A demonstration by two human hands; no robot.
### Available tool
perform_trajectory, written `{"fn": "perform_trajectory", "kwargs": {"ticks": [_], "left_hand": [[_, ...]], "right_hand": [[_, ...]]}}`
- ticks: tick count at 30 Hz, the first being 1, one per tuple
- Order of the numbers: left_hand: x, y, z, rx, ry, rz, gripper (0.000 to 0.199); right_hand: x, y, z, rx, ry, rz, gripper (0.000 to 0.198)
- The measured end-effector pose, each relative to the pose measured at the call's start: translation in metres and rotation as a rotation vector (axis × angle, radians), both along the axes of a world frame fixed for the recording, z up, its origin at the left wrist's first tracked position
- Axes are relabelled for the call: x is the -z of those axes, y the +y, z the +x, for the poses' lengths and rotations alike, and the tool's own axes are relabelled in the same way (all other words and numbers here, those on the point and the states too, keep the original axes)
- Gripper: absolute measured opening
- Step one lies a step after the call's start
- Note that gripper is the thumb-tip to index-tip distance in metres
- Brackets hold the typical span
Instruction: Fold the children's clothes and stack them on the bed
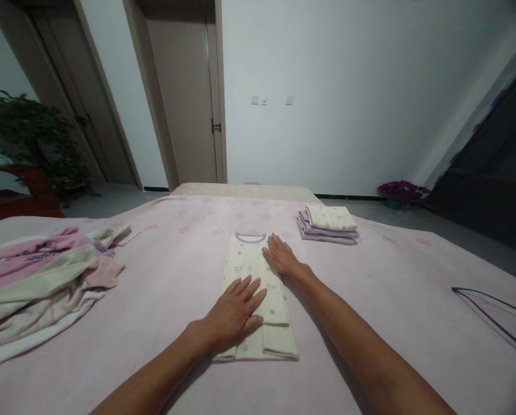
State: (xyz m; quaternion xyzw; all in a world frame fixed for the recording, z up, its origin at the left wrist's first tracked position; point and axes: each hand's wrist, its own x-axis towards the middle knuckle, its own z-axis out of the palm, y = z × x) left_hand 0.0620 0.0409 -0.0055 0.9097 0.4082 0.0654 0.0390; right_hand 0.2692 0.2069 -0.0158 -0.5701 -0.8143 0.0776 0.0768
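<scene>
A cream long-sleeved shirt (251,262) with small printed shapes and a purple neckline lies flat in front of me, its sides and sleeves folded inward into a narrow strip. The neckline points away from me. My left hand (236,308) rests flat on the lower middle of the shirt, fingers spread. On the shirt's upper right edge, near the collar, lies my right hand (283,257), its fingers stretched out. Neither hand grips the cloth. Both palms are hidden from view.
A pink flowered cloth (175,276) covers the table. At the left lies a loose heap of clothes (46,276). A stack of folded clothes (329,225) sits at the back right. A thin black wire loop (491,311) lies at the right edge.
</scene>
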Motion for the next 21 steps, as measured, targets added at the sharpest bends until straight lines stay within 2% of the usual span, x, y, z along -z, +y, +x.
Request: {"fn": "perform_trajectory", "kwargs": {"ticks": [5, 9, 11, 13, 17, 21], "left_hand": [[-0.004, -0.002, 0.0, 0.0, -0.015, -0.048, 0.062], [0.009, 0.013, -0.01, 0.035, -0.253, -0.074, 0.051], [0.016, 0.034, -0.018, -0.048, -0.421, -0.054, 0.047], [0.02, 0.061, -0.024, -0.187, -0.48, 0.02, 0.047], [0.019, 0.119, -0.029, -0.293, -0.305, 0.15, 0.055], [0.022, 0.155, -0.029, -0.337, -0.158, 0.138, 0.065]], "right_hand": [[0.01, 0.019, -0.004, 0.024, -0.034, -0.014, 0.07], [0.016, 0.019, -0.002, 0.016, -0.033, 0.014, 0.071], [0.018, 0.018, -0.002, 0.016, -0.028, 0.037, 0.071], [0.02, 0.017, -0.002, 0.023, -0.025, 0.059, 0.07], [0.02, 0.015, -0.002, 0.031, -0.011, 0.073, 0.071], [0.019, 0.014, -0.001, 0.019, 0.001, 0.082, 0.07]]}}
